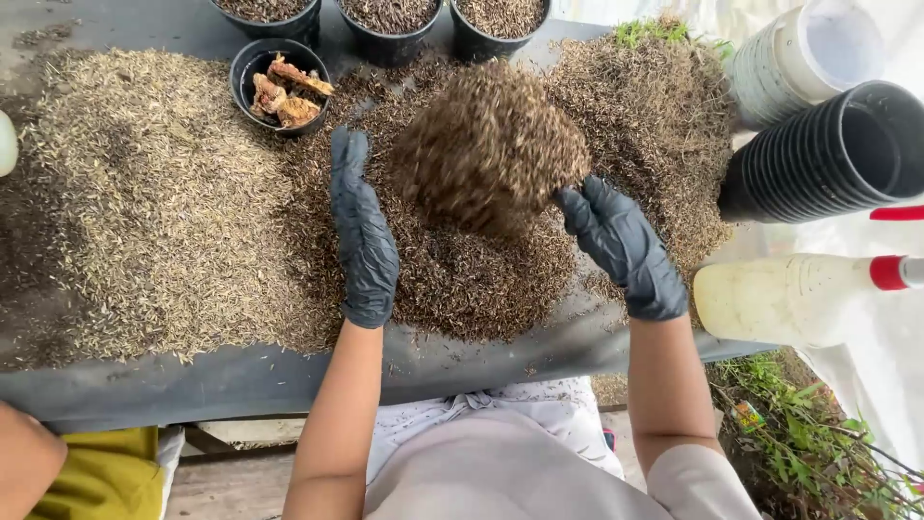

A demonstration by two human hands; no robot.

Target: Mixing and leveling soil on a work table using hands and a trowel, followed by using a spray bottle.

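Observation:
Both my hands wear dark gloves. Between them a clump of brown husk-like potting mix [488, 144] is in the air, blurred, above a darker heap of the same mix [462, 274] on the grey table [231, 380]. My left hand [363, 231] is flat and open at the clump's left, fingers pointing away from me. At the clump's lower right, my right hand [624, 246] is open too, its fingertips touching or almost touching the clump. Neither hand grips anything.
A paler husk pile [144, 202] covers the table's left. A small black pot [280, 85] with orange-brown chunks stands behind it; three filled black pots [390, 19] line the far edge. A stack of black pots [828, 154], a white bucket [799, 53] and a spray bottle [799, 299] lie right. Another person's arm [24, 462] is at bottom left.

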